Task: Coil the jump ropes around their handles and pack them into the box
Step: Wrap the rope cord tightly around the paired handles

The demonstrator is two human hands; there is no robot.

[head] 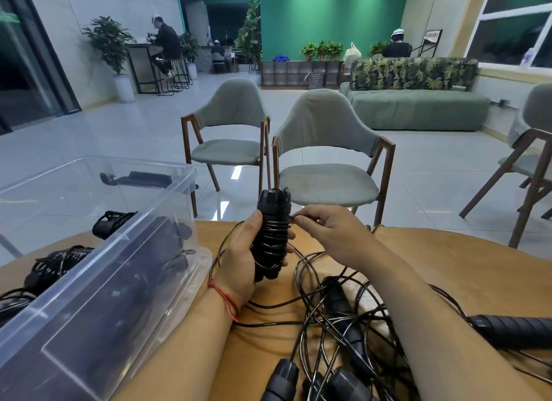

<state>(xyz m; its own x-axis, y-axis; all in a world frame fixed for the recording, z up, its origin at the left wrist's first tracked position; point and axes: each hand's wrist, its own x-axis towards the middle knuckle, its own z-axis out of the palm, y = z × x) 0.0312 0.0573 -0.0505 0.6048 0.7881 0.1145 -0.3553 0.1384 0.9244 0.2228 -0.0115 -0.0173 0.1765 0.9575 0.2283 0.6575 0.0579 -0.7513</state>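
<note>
Left grip point(239, 261) is clenched round the paired handles point(270, 200), held upright above the worktop point(448, 266). Right grip point(325, 228) pinches the rope point(273, 232) at the coils. The clear box point(89, 311) sits just left, with spare ropes point(343, 314) tangled below.

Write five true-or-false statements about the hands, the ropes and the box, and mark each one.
The left grip holds the handles upright, rope wound round them. True.
The right grip hangs open. False: it pinches the rope beside the handles.
The clear box stands left of both grips. True.
The box is empty. False: coiled bundles show inside.
All rope is packed. False: a tangle lies on the table.
</note>
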